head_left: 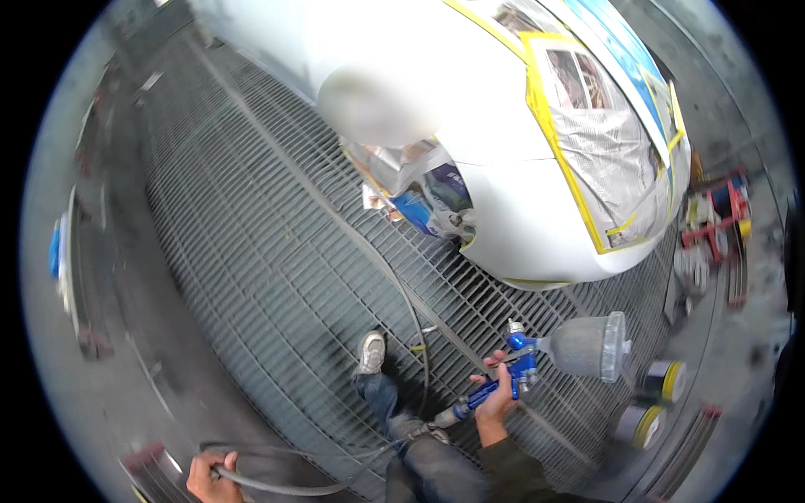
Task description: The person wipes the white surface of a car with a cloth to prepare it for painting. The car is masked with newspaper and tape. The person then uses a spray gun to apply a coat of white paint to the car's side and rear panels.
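My right hand (499, 398) is wrapped round the handle of a blue spray gun (521, 365), its fingers near the trigger. A translucent grey paint cup (587, 346) sits on the gun, pointing right. At the lower left, my left hand (214, 476) grips a grey air hose (289, 489), which loops across toward my legs and the gun's lower end. Ahead of the gun stands a white car body (524, 201), apart from it. Yellow masking tape (549, 126) edges the printed paper and film (604, 159) over its windows and lights. More paper fills the wheel opening (432, 189).
Metal floor grating (277, 277) lies under my shoes (371, 352), and the hose trails over it. Two cans with yellow bands (665, 381) stand right of the gun. A red rack with supplies (717, 218) is farther right. Along the left runs a wall (67, 277). A grey blur covers part of the view.
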Demonstrator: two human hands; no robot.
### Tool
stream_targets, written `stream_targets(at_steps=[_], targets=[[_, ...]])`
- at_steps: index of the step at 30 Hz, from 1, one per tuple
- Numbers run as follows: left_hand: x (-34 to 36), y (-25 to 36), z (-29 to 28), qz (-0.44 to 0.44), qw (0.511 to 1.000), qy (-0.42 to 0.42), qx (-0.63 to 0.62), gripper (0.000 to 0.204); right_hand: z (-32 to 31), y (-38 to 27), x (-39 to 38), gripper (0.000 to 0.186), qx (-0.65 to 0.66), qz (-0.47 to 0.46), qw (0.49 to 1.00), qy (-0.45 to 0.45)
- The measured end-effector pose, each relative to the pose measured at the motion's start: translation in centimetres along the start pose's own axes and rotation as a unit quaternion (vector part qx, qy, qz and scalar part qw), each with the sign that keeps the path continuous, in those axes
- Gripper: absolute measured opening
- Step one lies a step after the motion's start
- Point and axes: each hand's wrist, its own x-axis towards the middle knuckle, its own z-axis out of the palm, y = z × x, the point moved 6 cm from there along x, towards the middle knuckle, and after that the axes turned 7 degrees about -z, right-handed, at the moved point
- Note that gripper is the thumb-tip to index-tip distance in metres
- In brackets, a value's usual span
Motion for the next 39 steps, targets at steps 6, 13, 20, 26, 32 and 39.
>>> stream_targets(at_steps=[6,13,20,26,32,39], targets=[[14.9,-2.0,6.2,0.048,0.995,-0.026,0.089,0.023,13.2,6.3,0.8,0.033,0.054,-0.017,0.998,0.016],[25.6,6.1,11.7,0.148,0.975,-0.145,0.08,0.03,21.9,6.2,4.4,0.014,0.074,-0.059,0.996,-0.001],[32.9,9.0,13.1,0.167,0.97,-0.153,0.085,0.03,17.2,12.5,8.6,0.011,0.058,-0.004,0.961,0.269],[42.0,4.5,10.3,0.068,0.983,-0.168,0.029,0.027,20.4,8.7,3.6,0.041,0.011,0.038,0.96,0.276],[50.5,-8.1,11.0,-0.085,0.947,-0.306,-0.057,0.024,32.5,-1.2,-4.7,0.039,-0.076,0.012,0.977,0.197],[56.2,-18.6,12.9,0.052,0.879,-0.453,0.137,0.039,56.0,-10.4,-10.3,0.034,-0.058,-0.011,0.997,-0.055]])
